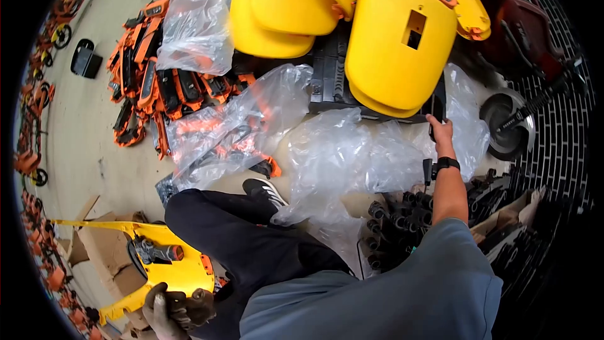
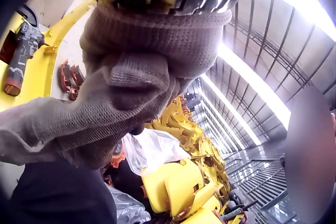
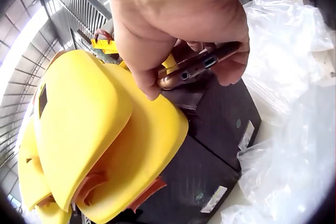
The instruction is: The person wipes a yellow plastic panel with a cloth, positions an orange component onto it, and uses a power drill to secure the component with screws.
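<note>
My bare right hand [image 1: 442,135] reaches to the front corner of a black box, beside a yellow shell panel [image 1: 393,56]. In the right wrist view, the fingers of my right hand [image 3: 178,40] pinch a thin dark object [image 3: 197,67] with small square holes, above black boxes [image 3: 210,121]. My gloved left hand [image 1: 165,315] is low at the left, beside my leg, with a bunched dark brown shape at its fingers. The left wrist view shows the grey knit glove of my left hand [image 2: 126,87]; how its fingers lie is unclear.
Clear plastic sheeting [image 1: 333,151] covers the floor ahead. Orange and black parts [image 1: 148,69] lie heaped at the left. A yellow frame [image 1: 179,274] holds a power drill [image 1: 154,252] near my left hand. Black parts [image 1: 402,214] lie by my right forearm; a wheel [image 1: 503,126] stands beyond.
</note>
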A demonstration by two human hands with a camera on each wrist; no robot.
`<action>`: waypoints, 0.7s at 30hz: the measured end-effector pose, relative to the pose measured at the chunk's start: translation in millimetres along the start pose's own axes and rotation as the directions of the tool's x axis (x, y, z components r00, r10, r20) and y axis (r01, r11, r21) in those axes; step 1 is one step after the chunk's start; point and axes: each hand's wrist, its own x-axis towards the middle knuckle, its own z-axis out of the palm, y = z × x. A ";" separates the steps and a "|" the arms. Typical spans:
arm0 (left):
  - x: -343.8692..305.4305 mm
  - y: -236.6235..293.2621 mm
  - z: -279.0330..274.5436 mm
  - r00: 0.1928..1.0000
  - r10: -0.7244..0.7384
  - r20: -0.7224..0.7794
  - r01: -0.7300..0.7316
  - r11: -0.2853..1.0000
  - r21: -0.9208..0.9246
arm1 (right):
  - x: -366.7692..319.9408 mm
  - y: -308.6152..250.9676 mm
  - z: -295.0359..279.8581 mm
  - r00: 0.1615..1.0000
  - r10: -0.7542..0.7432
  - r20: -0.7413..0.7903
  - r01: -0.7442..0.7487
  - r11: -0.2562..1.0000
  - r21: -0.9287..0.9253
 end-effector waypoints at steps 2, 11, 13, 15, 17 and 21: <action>2.2 3.1 1.2 0.999 0.024 -0.028 -0.020 0.988 0.150 | 25.5 3.3 7.1 0.998 0.014 0.061 -0.013 1.000 -0.022; 10.7 37.4 29.2 1.000 0.014 -0.007 -0.011 0.934 0.358 | 52.4 -24.6 14.7 0.987 -0.111 0.114 0.135 0.965 -0.225; 12.6 40.5 34.9 1.000 0.013 -0.028 -0.002 0.935 0.354 | 62.3 -23.0 19.1 0.985 -0.108 0.133 0.138 0.960 -0.245; 12.6 42.9 40.4 0.999 0.003 -0.048 0.013 0.941 0.337 | 68.0 -16.5 22.3 0.985 -0.098 0.142 0.134 0.953 -0.271; 12.0 46.1 48.9 0.998 0.003 -0.070 0.018 0.955 0.297 | 74.6 -11.9 24.2 0.986 -0.099 0.138 0.136 0.947 -0.291; 10.9 64.2 62.6 0.998 -0.060 -0.019 0.063 0.927 0.370 | 69.0 -15.5 24.0 0.989 -0.079 0.126 0.107 0.965 -0.237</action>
